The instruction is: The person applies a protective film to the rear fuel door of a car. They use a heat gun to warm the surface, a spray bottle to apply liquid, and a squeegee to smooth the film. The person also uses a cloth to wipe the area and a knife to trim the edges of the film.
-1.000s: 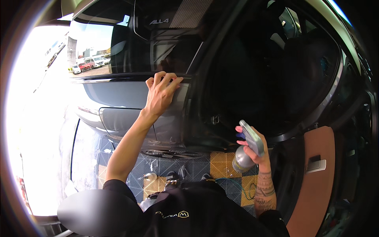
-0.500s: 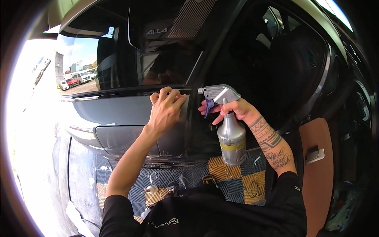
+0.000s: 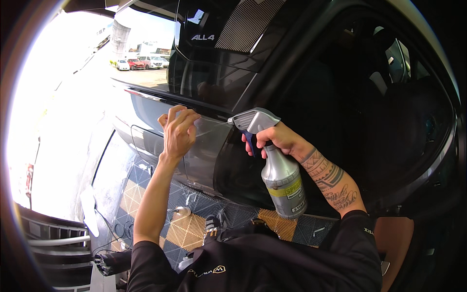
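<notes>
My right hand grips a silver spray bottle with a yellow-green label band, thumb behind the head and fingers at the blue trigger. Its nozzle points left, toward my other hand. A faint pale streak shows in front of the nozzle; whether it is mist or a reflection I cannot tell. My left hand is raised at the upper edge of the dark grey car panel, just under the glossy black window. Its fingers are bent and drawn together, and whatever they pinch is hidden.
An open car doorway lies to the right, with a brown panel low beside it. Grey and orange floor tiles hold a small white bottle. A black cylindrical object and cables lie at lower left.
The view has shifted, so the car appears tilted. My left hand has moved left along the panel. The spray bottle has come left, its nozzle now over the panel, with fingers drawn closer around the trigger.
</notes>
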`<action>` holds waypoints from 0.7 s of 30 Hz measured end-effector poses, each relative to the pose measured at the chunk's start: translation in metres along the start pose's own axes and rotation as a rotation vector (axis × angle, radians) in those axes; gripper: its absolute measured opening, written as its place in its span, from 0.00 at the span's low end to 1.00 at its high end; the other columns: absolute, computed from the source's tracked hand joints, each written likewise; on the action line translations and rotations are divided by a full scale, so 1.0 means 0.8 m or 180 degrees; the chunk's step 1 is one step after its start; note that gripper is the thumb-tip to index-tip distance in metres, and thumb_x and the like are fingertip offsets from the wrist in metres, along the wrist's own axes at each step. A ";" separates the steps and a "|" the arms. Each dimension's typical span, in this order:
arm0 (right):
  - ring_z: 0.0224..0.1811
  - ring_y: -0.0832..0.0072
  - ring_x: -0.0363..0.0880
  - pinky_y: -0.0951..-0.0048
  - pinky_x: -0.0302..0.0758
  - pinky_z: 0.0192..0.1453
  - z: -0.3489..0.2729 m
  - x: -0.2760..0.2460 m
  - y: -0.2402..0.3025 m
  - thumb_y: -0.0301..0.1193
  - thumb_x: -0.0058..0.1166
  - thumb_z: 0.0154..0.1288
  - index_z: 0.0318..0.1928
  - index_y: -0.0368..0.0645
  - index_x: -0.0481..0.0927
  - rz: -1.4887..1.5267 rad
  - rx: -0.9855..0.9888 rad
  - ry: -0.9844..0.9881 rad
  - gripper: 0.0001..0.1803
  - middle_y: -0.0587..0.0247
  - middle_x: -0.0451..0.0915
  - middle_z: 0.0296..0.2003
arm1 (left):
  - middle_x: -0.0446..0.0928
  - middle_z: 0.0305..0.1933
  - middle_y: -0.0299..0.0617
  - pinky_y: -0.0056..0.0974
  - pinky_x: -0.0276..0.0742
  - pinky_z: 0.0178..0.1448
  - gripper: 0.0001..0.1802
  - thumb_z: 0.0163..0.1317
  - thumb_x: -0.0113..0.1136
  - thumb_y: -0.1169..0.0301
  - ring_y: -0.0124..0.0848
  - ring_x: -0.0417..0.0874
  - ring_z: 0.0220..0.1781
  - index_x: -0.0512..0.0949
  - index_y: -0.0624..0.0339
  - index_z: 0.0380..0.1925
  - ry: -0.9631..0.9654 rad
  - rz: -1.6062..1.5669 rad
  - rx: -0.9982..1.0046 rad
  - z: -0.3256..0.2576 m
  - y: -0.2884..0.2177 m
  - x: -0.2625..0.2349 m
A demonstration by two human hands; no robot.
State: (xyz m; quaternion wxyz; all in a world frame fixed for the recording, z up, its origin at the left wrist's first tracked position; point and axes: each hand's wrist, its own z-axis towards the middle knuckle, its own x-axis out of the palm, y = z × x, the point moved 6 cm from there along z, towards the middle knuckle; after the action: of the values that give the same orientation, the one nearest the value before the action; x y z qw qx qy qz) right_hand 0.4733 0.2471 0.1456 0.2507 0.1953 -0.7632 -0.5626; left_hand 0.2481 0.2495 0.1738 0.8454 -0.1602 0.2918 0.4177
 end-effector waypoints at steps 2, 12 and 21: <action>0.30 0.71 0.81 0.72 0.78 0.26 -0.004 0.009 0.007 0.22 0.48 0.43 0.38 0.35 0.78 0.0209 -0.0057 0.0070 0.17 0.56 0.81 0.30 | 0.81 0.41 0.32 0.45 0.57 0.52 0.15 0.44 0.58 0.82 0.34 0.75 0.53 0.83 0.55 0.33 0.0125 0.0012 0.0060 -0.001 -0.014 0.001; 0.33 0.68 0.84 0.74 0.81 0.26 0.003 -0.002 0.013 0.21 0.47 0.44 0.42 0.31 0.78 0.0458 -0.0156 0.0217 0.20 0.53 0.82 0.32 | 0.80 0.44 0.30 0.43 0.59 0.55 0.15 0.48 0.60 0.81 0.35 0.75 0.54 0.82 0.52 0.36 0.0051 0.0191 -0.0014 0.002 0.018 -0.002; 0.32 0.69 0.83 0.74 0.81 0.26 0.010 -0.005 0.007 0.22 0.47 0.43 0.42 0.33 0.78 0.0251 -0.0254 0.0075 0.21 0.54 0.82 0.31 | 0.79 0.44 0.33 0.43 0.60 0.56 0.13 0.51 0.65 0.77 0.37 0.74 0.54 0.82 0.54 0.39 0.0331 -0.0187 0.0313 0.007 0.007 0.007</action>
State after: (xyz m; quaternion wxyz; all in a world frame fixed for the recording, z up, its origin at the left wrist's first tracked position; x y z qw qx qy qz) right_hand 0.4712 0.2572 0.1486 0.2892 0.1615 -0.7443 -0.5800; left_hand 0.2481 0.2594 0.1743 0.8478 -0.1485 0.3506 0.3690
